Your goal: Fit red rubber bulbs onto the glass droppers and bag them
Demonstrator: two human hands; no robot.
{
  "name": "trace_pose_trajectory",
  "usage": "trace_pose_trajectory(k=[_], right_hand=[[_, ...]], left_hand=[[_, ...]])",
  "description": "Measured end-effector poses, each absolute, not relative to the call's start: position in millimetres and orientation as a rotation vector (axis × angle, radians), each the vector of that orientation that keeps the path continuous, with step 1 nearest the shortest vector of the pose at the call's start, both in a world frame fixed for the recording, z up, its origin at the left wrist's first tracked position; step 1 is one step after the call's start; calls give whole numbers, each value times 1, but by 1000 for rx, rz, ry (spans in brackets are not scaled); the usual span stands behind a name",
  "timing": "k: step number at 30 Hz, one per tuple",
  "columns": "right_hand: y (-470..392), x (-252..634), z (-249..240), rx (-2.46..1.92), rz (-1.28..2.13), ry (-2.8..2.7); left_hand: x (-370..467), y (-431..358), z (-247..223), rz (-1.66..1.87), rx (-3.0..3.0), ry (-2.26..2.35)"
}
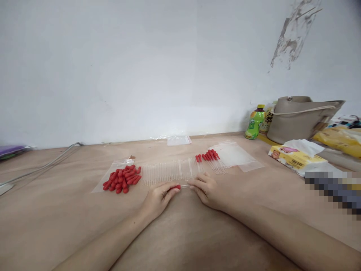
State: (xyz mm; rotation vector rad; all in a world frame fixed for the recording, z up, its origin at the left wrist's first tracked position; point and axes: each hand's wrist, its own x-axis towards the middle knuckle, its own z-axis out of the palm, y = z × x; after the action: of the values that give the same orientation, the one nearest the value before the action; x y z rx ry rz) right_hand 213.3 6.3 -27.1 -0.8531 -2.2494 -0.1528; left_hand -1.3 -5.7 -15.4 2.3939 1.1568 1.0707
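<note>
Between finger and thumb, my left hand [161, 196] pinches a red rubber bulb [177, 187]. A clear glass dropper tube [184, 186] runs from that bulb to my right hand [205, 189], whose fingers close on its other end. Just beyond both hands lies a row of bare glass tubes [160, 172], side by side. Loose red bulbs [121, 178] are heaped on a clear plastic bag to the left. Several droppers with red bulbs fitted [211, 155] lie past my right hand, their tubes pointing toward me.
Flat clear zip bags [231, 154] lie to the right, and another bag [178, 140] is by the wall. A green bottle [254, 122], a grey bag [296, 118] and a yellow tissue pack [297, 155] stand at right. A grey cable [56, 162] crosses the left side.
</note>
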Motion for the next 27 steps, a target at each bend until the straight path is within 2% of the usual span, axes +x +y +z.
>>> trace_pose_trajectory(k=[4,13,23,27], right_hand=[[11,217,-31,-781,-132,-2219],[5,216,-18,-636,-502,-2252],[6,209,-20,-629,-347,-2274],[11,209,-19,-600,-329,-2233]], left_hand=[[-3,-5,-15,1111,2432,1140],[-2,-8,-15,1164,2533,1059],[-1,-8,-16,1111,2596,1051],[-3,-4,-17,1219,2611,1077]])
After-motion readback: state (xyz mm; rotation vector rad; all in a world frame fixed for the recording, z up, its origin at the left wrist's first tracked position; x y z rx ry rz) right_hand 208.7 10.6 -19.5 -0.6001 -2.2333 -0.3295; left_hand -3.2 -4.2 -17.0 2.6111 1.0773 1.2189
